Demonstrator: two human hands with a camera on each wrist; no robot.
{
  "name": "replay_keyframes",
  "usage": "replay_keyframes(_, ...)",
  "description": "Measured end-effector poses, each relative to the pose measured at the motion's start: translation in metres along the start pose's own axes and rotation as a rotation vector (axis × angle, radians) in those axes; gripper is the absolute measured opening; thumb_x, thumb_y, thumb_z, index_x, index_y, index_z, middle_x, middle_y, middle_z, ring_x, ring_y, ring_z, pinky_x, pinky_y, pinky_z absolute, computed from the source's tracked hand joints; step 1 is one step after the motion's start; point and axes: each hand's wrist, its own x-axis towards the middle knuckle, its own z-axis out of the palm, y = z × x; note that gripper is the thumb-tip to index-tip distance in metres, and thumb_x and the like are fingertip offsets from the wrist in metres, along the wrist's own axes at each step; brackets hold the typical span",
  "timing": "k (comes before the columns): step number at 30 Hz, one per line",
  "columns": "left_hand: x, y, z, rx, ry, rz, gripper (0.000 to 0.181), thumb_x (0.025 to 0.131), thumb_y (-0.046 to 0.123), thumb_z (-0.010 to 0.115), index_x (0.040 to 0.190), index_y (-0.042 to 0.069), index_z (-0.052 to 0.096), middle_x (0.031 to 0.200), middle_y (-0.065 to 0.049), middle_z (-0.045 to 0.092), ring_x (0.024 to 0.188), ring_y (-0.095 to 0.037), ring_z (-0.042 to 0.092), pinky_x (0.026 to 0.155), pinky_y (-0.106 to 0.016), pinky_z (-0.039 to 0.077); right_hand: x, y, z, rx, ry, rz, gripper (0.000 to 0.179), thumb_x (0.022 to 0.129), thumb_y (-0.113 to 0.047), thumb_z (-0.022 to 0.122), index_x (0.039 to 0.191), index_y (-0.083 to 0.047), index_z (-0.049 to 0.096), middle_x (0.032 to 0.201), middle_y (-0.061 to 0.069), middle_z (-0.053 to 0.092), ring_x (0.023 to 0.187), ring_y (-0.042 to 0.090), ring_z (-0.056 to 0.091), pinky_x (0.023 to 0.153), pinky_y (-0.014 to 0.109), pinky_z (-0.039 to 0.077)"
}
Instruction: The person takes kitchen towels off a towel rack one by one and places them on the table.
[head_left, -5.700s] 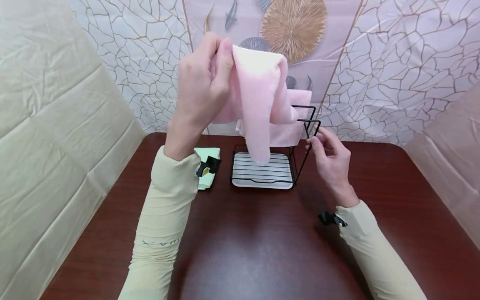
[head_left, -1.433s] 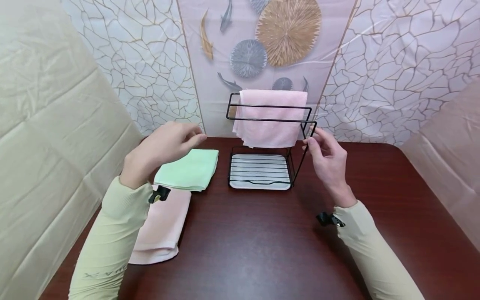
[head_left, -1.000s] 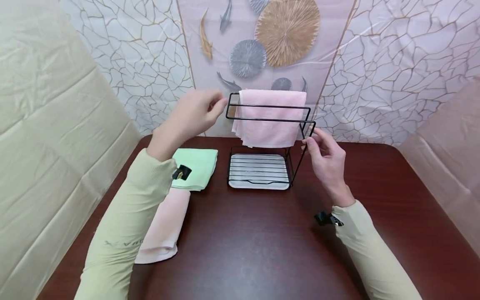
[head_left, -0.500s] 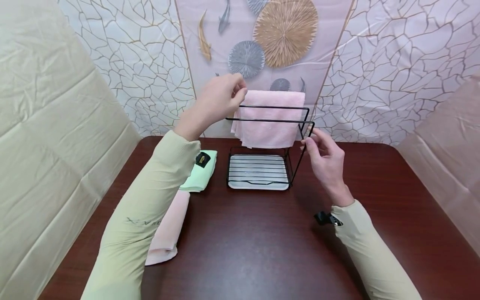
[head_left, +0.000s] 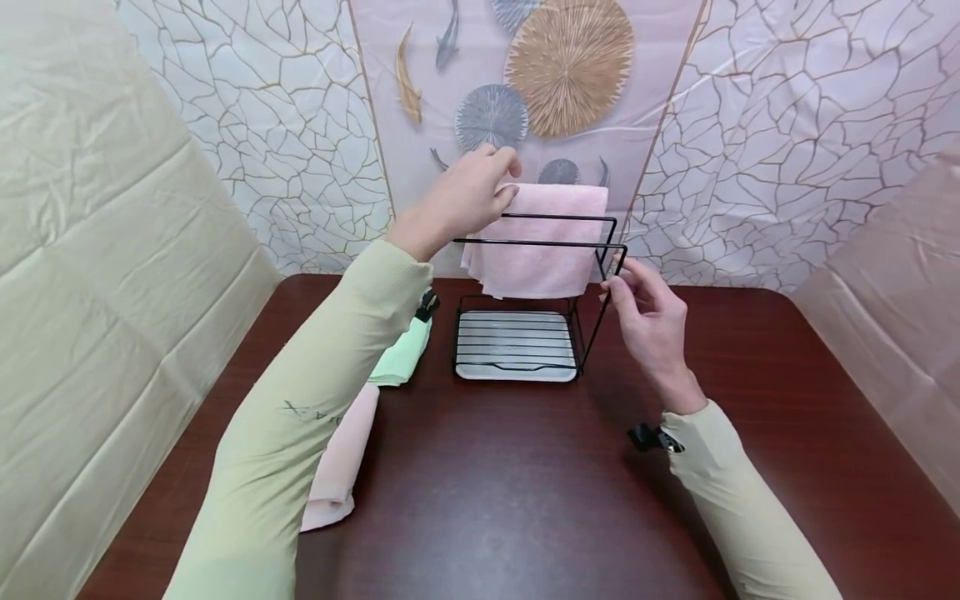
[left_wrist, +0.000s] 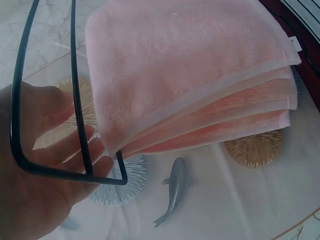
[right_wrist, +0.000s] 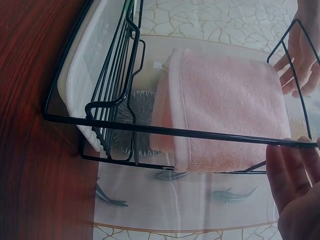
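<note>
A folded pink towel [head_left: 551, 250] hangs over the rear top bar of a black wire rack [head_left: 540, 243]. My left hand [head_left: 472, 187] is at the rack's upper left, by the towel's left end. In the left wrist view its fingers [left_wrist: 75, 155] are loosely bent behind the bars; whether they touch the towel cannot be told. My right hand [head_left: 652, 325] pinches the rack's right front upright near the top, with its fingers [right_wrist: 287, 172] against the bar in the right wrist view.
Below the rack's wire shelf lies a white tray [head_left: 517, 373]. At left on the brown table [head_left: 480, 483] are a green folded cloth [head_left: 401, 354] and a pale pink folded towel [head_left: 341, 467], both partly hidden by my left sleeve. A patterned backdrop [head_left: 255, 125] stands behind.
In the oldest frame my left hand held up a pink towel; it no longer does. Since then the hand has moved rightward and up, from above the green cloth to the rack. The right hand stays.
</note>
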Motion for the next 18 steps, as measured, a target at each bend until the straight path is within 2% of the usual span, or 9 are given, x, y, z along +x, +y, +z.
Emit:
replay_keyframes(9, 0.013, 0.004, -0.001, 0.069, -0.107, -0.003, 0.03, 0.101, 0.023, 0.05, 0.124, 0.005, 0.057, 0.123, -0.013, 0.061, 0.12, -0.028, 0.055, 0.105, -0.04, 0.041, 0.002, 0.0, -0.001, -0.011, -0.009, -0.005, 0.031, 0.09, 0.013, 0.058, 0.121, 0.009, 0.063, 0.082, 0.031, 0.062, 0.071, 0.008, 0.064, 0.063, 0.013, 0.049)
replay_keyframes(14, 0.024, 0.008, -0.001, 0.084, -0.192, -0.053, 0.038, 0.101, 0.026, 0.049, 0.134, 0.008, 0.051, 0.132, -0.011, 0.059, 0.124, -0.025, 0.054, 0.108, -0.04, 0.041, 0.0, 0.0, -0.001, -0.027, -0.012, 0.002, 0.032, 0.09, 0.013, 0.058, 0.121, 0.008, 0.063, 0.083, 0.031, 0.063, 0.071, 0.01, 0.064, 0.063, 0.012, 0.049)
replay_keyframes(18, 0.027, 0.011, 0.001, 0.107, -0.256, -0.105, 0.036, 0.101, 0.025, 0.047, 0.135, 0.013, 0.052, 0.133, -0.008, 0.06, 0.122, -0.025, 0.057, 0.106, -0.042, 0.044, -0.001, 0.003, -0.001, -0.022, -0.012, 0.003, 0.032, 0.09, 0.014, 0.058, 0.121, 0.008, 0.063, 0.083, 0.031, 0.063, 0.071, 0.011, 0.064, 0.064, 0.013, 0.049)
